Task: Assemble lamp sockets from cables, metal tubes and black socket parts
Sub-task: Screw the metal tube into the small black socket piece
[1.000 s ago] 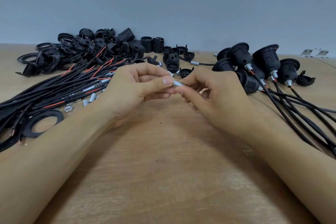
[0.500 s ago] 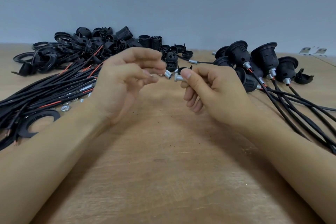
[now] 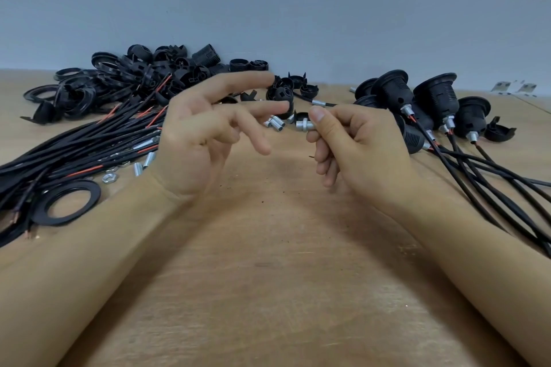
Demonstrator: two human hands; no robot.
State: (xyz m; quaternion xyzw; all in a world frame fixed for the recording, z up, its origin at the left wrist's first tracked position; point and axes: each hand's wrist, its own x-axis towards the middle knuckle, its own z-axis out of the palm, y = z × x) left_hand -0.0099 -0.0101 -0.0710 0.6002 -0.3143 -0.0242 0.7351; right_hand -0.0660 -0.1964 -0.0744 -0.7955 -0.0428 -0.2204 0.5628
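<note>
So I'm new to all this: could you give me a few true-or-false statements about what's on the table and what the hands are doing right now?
1. The right hand pinches a small metal tube. True.
2. The left hand grips a cable. False: its fingers are spread and hold nothing.
3. The finished sockets stand on the right side of the table. True.
4. The loose cables lie on the right. False: that bundle lies on the left.
5. A flat black ring lies near the left forearm. True.
6. The hands are touching each other. False: there is a gap between them.
</note>
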